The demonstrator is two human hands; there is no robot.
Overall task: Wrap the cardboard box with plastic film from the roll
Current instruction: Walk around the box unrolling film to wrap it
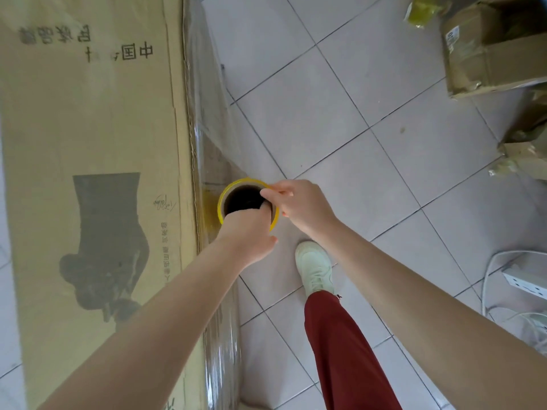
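A tall cardboard box [97,173] with a printed chair picture fills the left side. Clear plastic film [207,102] covers its right face, stretched down to the roll. The film roll [233,190] stands upright beside the box; I see its yellow-rimmed open core from above. My left hand [248,235] grips the roll's near rim with fingers hooked inside the core. My right hand [302,205] pinches the rim on the right side. The roll's lower part is hidden under my hands.
White tiled floor [340,119] spreads to the right. My white shoe [315,267] and red trouser leg stand just right of the roll. Crumpled cardboard boxes [491,51] sit at the top right; a power strip [525,284] with white cables lies at the right edge.
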